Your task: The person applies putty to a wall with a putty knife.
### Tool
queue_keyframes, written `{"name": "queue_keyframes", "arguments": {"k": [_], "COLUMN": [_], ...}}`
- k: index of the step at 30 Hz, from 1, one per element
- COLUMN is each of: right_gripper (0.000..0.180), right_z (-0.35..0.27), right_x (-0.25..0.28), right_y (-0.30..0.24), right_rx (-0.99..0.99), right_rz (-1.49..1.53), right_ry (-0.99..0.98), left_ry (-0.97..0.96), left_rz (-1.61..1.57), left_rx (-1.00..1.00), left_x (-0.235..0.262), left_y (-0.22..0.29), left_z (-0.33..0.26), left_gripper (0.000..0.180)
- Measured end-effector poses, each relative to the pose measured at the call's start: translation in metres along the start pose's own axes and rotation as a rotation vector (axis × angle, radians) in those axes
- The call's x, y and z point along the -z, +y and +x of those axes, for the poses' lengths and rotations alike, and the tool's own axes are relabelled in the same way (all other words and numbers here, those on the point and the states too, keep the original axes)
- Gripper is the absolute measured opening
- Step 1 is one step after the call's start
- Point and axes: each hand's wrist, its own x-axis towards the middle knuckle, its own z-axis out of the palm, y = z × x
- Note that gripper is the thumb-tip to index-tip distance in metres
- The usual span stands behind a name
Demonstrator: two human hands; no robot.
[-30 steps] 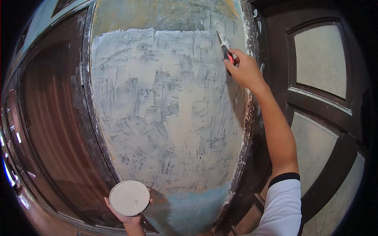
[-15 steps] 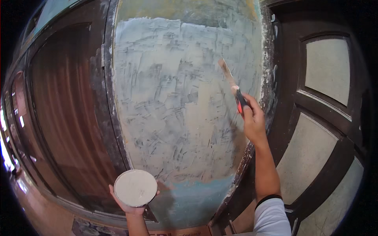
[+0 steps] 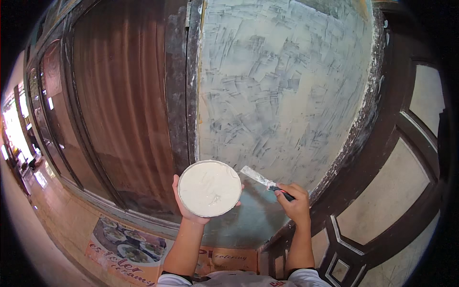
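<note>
A shallow round tub [image 3: 210, 216] full of smooth off-white putty [image 3: 205, 184] rests in my left hand [image 3: 192, 217], whose fingers wrap its sides from below. My right hand [image 3: 295, 203] grips the dark handle of a putty knife [image 3: 257, 177]. White putty smears the blade, which points left and stops just short of the tub's right rim. Behind both hands stands a wall panel [image 3: 287, 100], coated in streaky pale putty with grey-blue patches showing through. A bare bluish strip runs along its bottom.
Left of the panel is a dark wooden frame with a brown curtain [image 3: 124, 95] behind it. A dark door with pale panels [image 3: 387, 191] stands at the right. Printed sheets [image 3: 129, 246] lie on the tiled floor below.
My right hand has brought the putty knife down from the wall to beside the tub. My left hand and the tub sit higher and further right in view; the view has turned left and downward.
</note>
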Motion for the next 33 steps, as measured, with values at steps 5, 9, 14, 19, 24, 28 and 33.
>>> {"name": "queue_keyframes", "arguments": {"k": [5,9,14,19,24,28,33], "right_gripper": [0.027,0.026,0.028,0.026,0.027,0.030,0.028], "right_z": [-0.012,-0.015,-0.011,-0.003,0.013,0.020,0.020], "right_x": [-0.017,-0.031,-0.043,-0.047,-0.035,-0.029,-0.033], "right_y": [-0.021,-0.011,-0.027,-0.023,-0.058,-0.066,-0.063], "right_rx": [0.042,0.052,0.102,0.008,0.310,0.325,0.325], "right_rz": [0.182,0.083,0.168,0.028,0.084,-0.033,0.056], "right_ry": [0.023,-0.027,-0.058,-0.016,-0.128,-0.301,-0.308], "left_ry": [0.086,-0.010,0.084,0.060,0.165,0.271,0.156], "left_rz": [0.011,-0.051,0.012,0.071,0.115,0.096,0.051], "left_rx": [-0.023,0.001,-0.079,-0.064,-0.139,-0.184,-0.131], "left_x": [0.004,0.010,0.021,0.014,0.022,0.035,0.042], "left_y": [0.012,0.019,0.031,0.039,0.042,0.041,0.036], "left_z": [-0.015,-0.026,-0.033,-0.040,-0.042,-0.042,-0.042], "left_gripper": [0.108,0.107,0.107,0.100,0.093,0.093,0.097]}}
